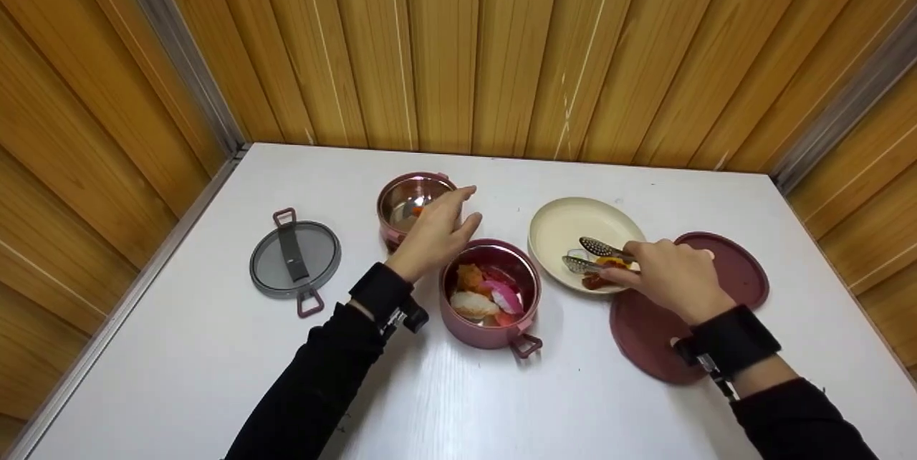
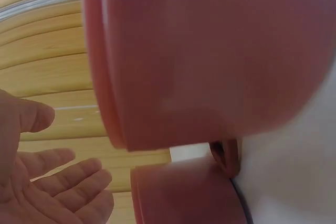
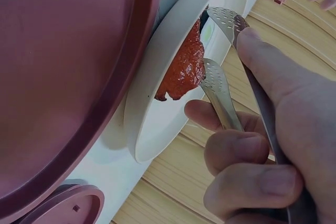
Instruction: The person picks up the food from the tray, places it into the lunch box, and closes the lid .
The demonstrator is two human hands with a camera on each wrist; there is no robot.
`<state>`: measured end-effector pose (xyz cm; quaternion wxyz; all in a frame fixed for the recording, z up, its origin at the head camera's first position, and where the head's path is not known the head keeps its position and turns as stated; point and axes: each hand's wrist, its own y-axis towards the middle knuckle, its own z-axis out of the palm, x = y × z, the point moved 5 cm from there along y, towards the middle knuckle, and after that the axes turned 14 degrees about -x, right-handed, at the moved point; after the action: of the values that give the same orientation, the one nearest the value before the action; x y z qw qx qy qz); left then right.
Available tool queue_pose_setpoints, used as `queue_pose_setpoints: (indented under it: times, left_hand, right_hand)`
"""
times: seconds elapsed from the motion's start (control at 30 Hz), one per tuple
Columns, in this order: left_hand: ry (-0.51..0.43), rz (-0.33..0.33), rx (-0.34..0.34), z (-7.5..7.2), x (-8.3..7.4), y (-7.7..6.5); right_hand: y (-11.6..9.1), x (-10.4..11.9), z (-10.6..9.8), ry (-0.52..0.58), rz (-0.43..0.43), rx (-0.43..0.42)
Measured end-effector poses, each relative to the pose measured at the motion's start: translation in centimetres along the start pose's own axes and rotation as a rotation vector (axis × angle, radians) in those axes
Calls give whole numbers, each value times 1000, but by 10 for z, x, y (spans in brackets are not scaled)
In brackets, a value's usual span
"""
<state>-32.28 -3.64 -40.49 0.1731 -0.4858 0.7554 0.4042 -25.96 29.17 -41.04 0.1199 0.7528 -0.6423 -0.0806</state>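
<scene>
My right hand [image 1: 677, 277] grips metal tongs [image 3: 220, 80] with perforated tips, spread over the cream plate [image 1: 569, 227]. In the right wrist view, the tips sit right at a glossy reddish-brown piece of food [image 3: 185, 72] on the plate. A bit of yellow food [image 1: 609, 261] shows beside it. My left hand [image 1: 438, 231], fingers extended and holding nothing, hovers over the gap between two pink pots. The front pot [image 1: 476, 334] contains several food pieces, among them a pink-and-white one [image 1: 503, 296]. An orange bit [image 1: 417, 211] lies in the rear pot [image 1: 392, 234], partly hidden by that hand.
A grey lid [image 1: 319, 248] with pink side clips lies at the left of the white table [image 1: 215, 374]. Two dark red round lids, one in front [image 1: 648, 345] and one behind [image 1: 738, 274], lie at the right. Wood-patterned walls [image 1: 501, 51] enclose the table.
</scene>
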Motion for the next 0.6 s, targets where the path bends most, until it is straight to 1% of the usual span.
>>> queue_pose_setpoints:
  times: [0.13,0.23,0.37,0.47,0.6]
  left_hand:
    - [40,18,92,12,-7,5]
    - [56,29,179,21,-11,11]
    - [92,11,300,31,-14,19]
    - [138,4,404,38,-15,23]
    - [194,16,561,46,-17,26]
  right_hand:
    - [-1,1,2,-6,-9,-15]
    - [-1,2,2,-8,-16,-20]
    - [0,2,2,-8,-19,-22]
    - [1,3,2,-6,-16,-22]
    - [2,2,2,-5,-5,-16]
